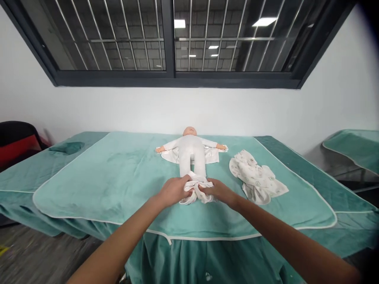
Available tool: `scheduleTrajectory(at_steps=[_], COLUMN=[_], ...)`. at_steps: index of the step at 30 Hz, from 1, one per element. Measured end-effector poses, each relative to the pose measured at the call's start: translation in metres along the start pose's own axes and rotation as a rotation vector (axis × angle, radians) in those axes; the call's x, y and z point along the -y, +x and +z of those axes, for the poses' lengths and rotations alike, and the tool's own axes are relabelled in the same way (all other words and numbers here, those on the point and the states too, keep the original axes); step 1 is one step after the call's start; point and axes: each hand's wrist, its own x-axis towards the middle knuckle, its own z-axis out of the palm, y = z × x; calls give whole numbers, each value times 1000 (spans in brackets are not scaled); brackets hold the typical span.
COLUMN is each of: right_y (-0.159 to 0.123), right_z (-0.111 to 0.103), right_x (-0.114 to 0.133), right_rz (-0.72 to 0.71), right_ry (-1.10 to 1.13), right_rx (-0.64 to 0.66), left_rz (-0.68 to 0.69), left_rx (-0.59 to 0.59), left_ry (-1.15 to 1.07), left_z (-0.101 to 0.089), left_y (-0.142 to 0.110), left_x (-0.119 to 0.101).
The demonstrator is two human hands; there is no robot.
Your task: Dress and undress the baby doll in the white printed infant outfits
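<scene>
A baby doll [192, 149] with a white cloth body lies on its back, head toward the wall and arms spread. Under its back and arms lies an opened white shirt [212, 156]. At the doll's feet, my left hand [175, 191] and my right hand [220, 191] grip bunched baby pants [196, 194], white with a small print. The fingers of both hands are closed on the cloth, one hand on each side. The doll's feet are hidden by the pants. To the right of my right hand lies a crumpled white printed baby garment [257, 177].
A green blanket with white edging [97, 177] covers the padded bed [17, 173]. A face hole [67, 148] is at the bed's left end. Behind are a white wall and a barred window [174, 79]. A red and black chair [17, 144] stands left, another green bed [355, 146] right.
</scene>
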Motion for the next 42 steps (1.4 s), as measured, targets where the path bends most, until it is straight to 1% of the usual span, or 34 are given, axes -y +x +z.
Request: scheduleTrajectory(at_steps=[2, 4, 6, 8, 9, 11, 12, 13, 15, 16, 18, 20, 23, 24, 26, 29, 32, 34, 36, 37, 38, 39, 40, 41, 42], right_y=[-13, -29, -45, -61, -68, -82, -88, -94, -104, -109, -117, -124, -134, -138, -147, -162, -176, -183, -187, -187, -186, -183, -179, -172, -164], right_z=[-7, -14, -21, -25, -26, -25, -24, -23, -24, -25, -29, -33, -34, -35, -37, -48, -62, -68, -70, -68, -64, -59, -52, -43, -32], right_x=[16, 35, 58, 86, 102, 136, 153, 169, 197, 209, 227, 240, 255, 260, 270, 284, 296, 300, 300, 298, 294, 287, 278, 266, 251], right_rz=[40, 64, 98, 108, 97, 46, 20, 1, -28, -49, -106, -176, -259, -279, -303, -333, -396, -436, -386, -336, -290, -262, -258, -272, -296], right_ry=[59, 24, -114, -285, -372, -547, -642, -741, -930, -1008, -1115, -1132, -1027, -996, -1009, -1185, -1343, -1349, -1280, -1218, -1131, -1014, -864, -686, -485], right_rx=[212, 394, 552, 717, 794, 881, 886, 864, 766, 711, 652, 611, 470, 422, 362, 308, 264, 190, 98, 70, 72, 107, 160, 215, 256], left_rz=[42, 114, 138, 126, 121, 119, 114, 102, 72, 64, 76, 129, 240, 266, 284, 216, 105, 52, 27, 36, 62, 99, 145, 193, 229], left_rx=[134, 333, 577, 810, 906, 1030, 1048, 1032, 959, 919, 865, 787, 601, 556, 531, 513, 408, 344, 329, 301, 245, 157, 36, -96, -223], left_ry=[-91, -223, -299, -291, -272, -238, -212, -173, -63, -11, 48, 91, 194, 225, 250, 255, 301, 286, 197, 139, 75, -5, -112, -245, -410], left_z=[-22, -47, -72, -96, -107, -128, -137, -147, -166, -176, -194, -210, -227, -232, -242, -257, -271, -278, -279, -277, -272, -264, -251, -233, -210], left_y=[-10, -22, -36, -48, -54, -62, -66, -69, -73, -74, -75, -75, -75, -77, -82, -93, -104, -110, -113, -114, -114, -114, -114, -114, -114], left_x=[-5, -10, -16, -27, -36, -56, -68, -80, -103, -113, -130, -143, -157, -160, -166, -165, -156, -148, -141, -137, -133, -129, -124, -118, -111])
